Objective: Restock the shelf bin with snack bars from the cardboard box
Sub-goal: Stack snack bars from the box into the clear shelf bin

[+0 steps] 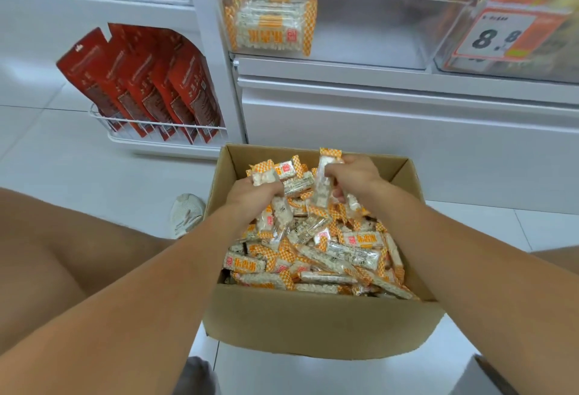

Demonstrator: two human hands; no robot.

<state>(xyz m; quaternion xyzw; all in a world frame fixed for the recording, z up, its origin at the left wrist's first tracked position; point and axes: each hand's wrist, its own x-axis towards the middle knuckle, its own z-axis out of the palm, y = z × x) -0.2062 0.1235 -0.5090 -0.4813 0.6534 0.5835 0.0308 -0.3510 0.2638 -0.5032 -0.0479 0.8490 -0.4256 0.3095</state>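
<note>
Above and beyond your hands, straight ahead, sits the clear shelf bin point(344, 28); that upward, forward line is what the coming move turns on. Both hands are down in the cardboard box point(313, 322), which stands on the floor just in front of the shelf base. Your left hand point(253, 194) is curled round a clump of snack bars point(313, 253), some poking out past the knuckles, some hanging below. Your right hand point(354, 175) grips a bar or two with the long axis nearly upright, one orange end sticking up over the fingers. The bin holds only a small stack at its left end, the rest looking bare, so I judge your right hand the nearer to the open space. The box is heaped nearly full beneath both hands.
</note>
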